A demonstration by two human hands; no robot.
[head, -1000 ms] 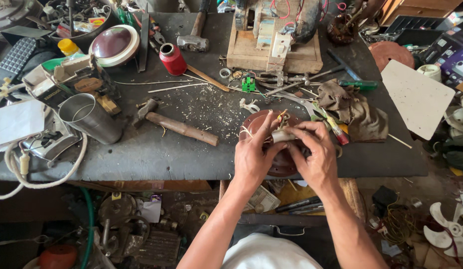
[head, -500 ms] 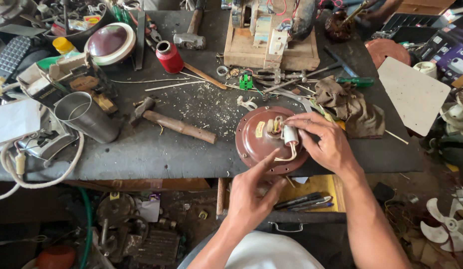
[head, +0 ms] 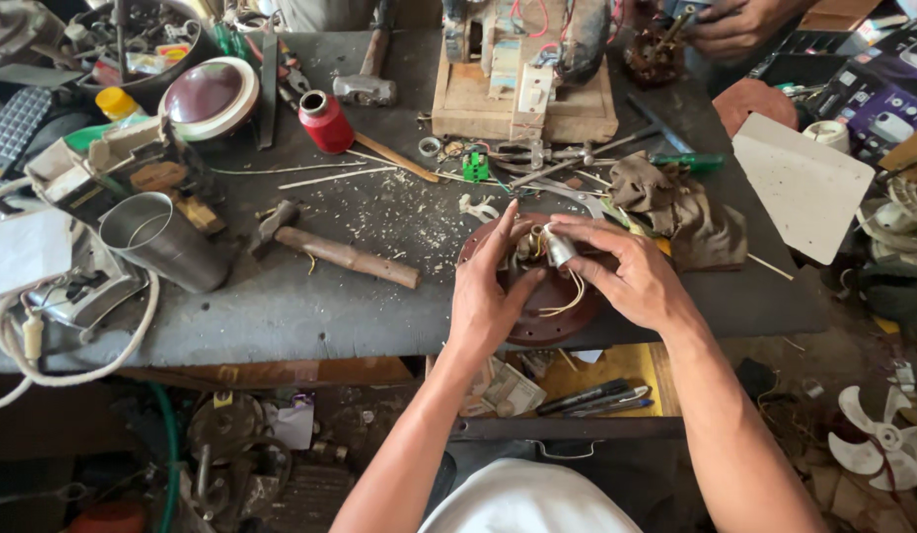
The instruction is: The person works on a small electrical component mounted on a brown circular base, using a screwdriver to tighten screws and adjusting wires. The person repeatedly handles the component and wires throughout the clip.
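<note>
Pinching the small capacitor (head: pixel 560 249) in our right hand (head: pixel 631 281), we steadied the round motor plate (head: pixel 537 296) with our left hand (head: pixel 486 301), wiring needing careful seating.

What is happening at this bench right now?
A person works on a round dark red metal part lying on a cluttered workbench. The left hand steadies the part, while the right hand pinches a small silver cylinder with pale wires attached. A hammer lies unused to the left. Another person's hand works at the far edge.
</note>
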